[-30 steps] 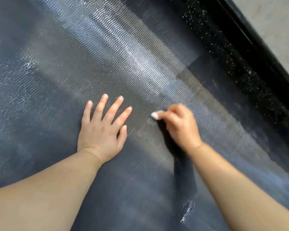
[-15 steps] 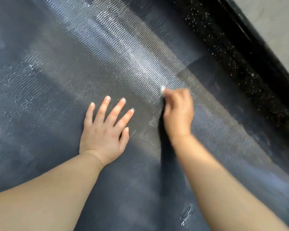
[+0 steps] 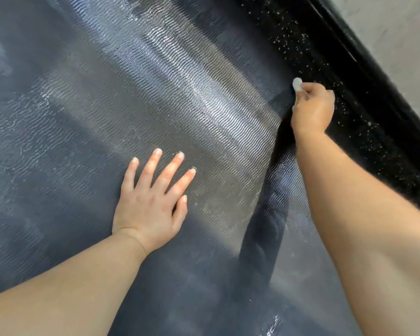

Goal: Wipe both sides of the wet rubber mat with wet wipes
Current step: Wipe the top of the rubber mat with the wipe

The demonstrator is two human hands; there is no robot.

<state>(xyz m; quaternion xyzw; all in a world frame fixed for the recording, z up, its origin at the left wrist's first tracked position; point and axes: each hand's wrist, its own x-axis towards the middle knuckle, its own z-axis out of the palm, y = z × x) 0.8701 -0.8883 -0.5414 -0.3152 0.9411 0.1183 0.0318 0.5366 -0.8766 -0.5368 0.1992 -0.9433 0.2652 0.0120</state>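
**A:** From the head view, where is the thing we're cleaning?

**B:** The rubber mat (image 3: 155, 93) lies flat and fills nearly the whole picture. It is dark, ribbed in fine waves, and shiny with water down the middle. Along its far right edge runs a black speckled surface (image 3: 364, 132), with a pale wall (image 3: 398, 32) beyond it.

**A:** And the hands?

**B:** The left hand (image 3: 153, 202) lies flat on the mat with its fingers spread, grasping nothing and seemingly pinning the mat down. The right hand (image 3: 312, 110) is clenched round a small wad of wet wipe (image 3: 297, 84), whose white tip pokes out above the knuckles. It sits right at the mat's right edge, where the mat meets the speckled strip.

**A:** How do you reckon the mat will handle when it needs turning?

**B:** I'd guess it is floppy, heavy for its thickness and slick while wet. The ribs should give the fingers some bite, though. Flat as it lies, the middle offers nothing to grip, so I'd take it by an edge or corner. The edge by the right hand is the nearest one showing. I'd peel it over with both hands rather than lift it.

**A:** Any risks?

**B:** It could slip from wet fingers or fold onto itself.
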